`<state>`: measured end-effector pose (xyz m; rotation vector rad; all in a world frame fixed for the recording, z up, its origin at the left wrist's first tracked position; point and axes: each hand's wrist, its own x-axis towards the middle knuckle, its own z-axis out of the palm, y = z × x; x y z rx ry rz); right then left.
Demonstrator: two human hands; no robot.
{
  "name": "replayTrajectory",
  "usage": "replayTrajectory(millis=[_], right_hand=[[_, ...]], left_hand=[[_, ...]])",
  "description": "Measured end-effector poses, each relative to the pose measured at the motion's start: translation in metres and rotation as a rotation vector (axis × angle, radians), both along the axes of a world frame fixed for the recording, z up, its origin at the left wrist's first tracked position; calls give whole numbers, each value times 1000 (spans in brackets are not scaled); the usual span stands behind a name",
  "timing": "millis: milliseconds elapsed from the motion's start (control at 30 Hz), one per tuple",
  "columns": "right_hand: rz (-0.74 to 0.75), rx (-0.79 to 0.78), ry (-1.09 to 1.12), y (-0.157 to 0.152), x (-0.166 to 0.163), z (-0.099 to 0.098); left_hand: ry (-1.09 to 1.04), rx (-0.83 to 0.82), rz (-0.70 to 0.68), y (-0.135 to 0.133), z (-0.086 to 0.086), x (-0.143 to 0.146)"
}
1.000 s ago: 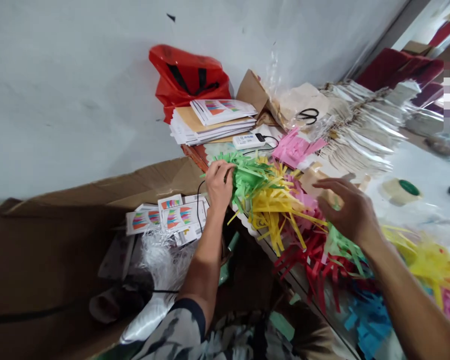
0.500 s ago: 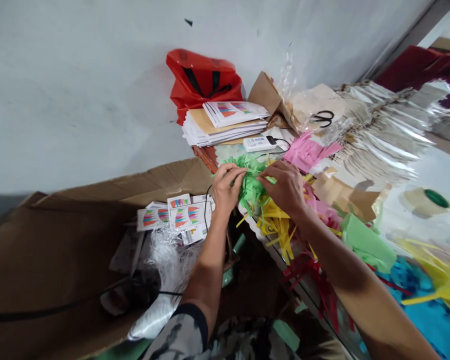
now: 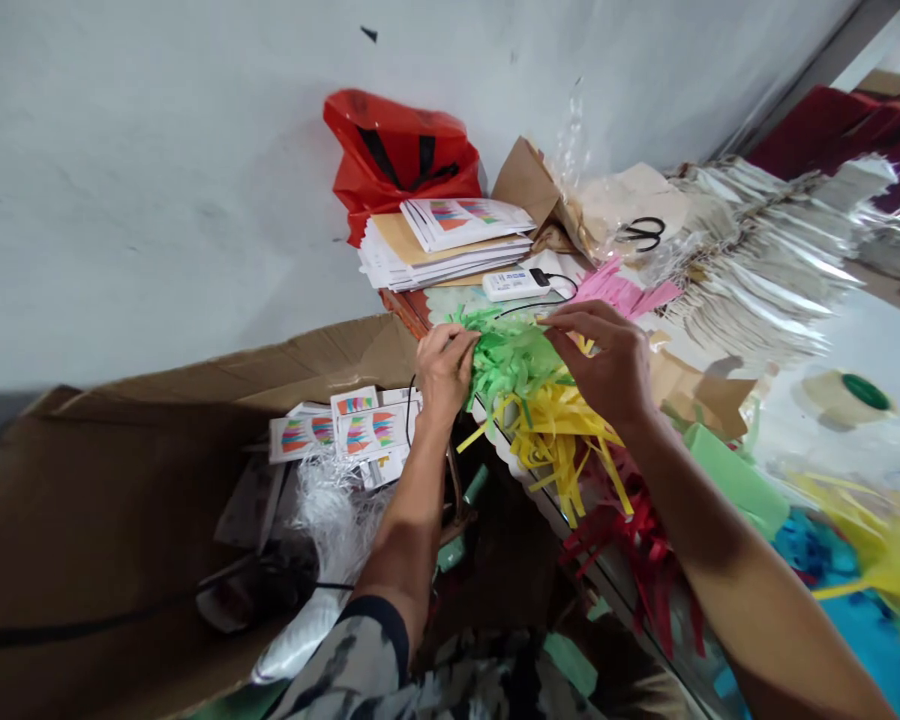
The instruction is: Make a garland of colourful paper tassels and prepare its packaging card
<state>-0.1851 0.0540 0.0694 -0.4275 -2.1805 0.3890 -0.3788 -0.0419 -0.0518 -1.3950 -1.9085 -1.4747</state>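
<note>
Green tissue-paper fringe [image 3: 511, 362] lies bunched at the table edge, between my two hands. My left hand [image 3: 446, 368] is closed in a pinch on its left end. My right hand [image 3: 598, 352] pinches its upper right part, thumb and fingertips together, and the paper spreads thin and see-through there. Directly below hangs yellow paper fringe [image 3: 559, 440], its strips drooping over the edge. Red paper fringe [image 3: 649, 550] hangs lower down, partly behind my right forearm. Pink paper strips [image 3: 615, 290] lie just behind my right hand.
Behind are a white device with a cable [image 3: 516, 284], stacked printed sheets [image 3: 450, 250] and a red plastic bag [image 3: 409, 155]. Black-handled scissors [image 3: 645, 234] and a tape roll [image 3: 847, 398] lie to the right. A large cardboard box [image 3: 120, 500] holding printed cards [image 3: 375, 430] stands left.
My right hand has moved right, away from my left hand, and the green fringe has spread out between them. My left hand stays at its end. The view has shifted slightly.
</note>
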Motion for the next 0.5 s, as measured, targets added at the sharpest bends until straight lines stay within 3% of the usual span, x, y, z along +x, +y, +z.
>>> replayTrajectory(millis=[133,233,433,500], right_hand=[[34,10,11,-5,12,10],[-33,-13,116,-10,25,26],[-222,24,551,-16,81,88],[-331,18,383,-17,112,108]], left_hand=[[-24,-132,139,5,-3,-5],[-46,-183,214,9,-4,-10],[-61,-214,294,13,3,-13],[-91,-168,320,11,9,-12]])
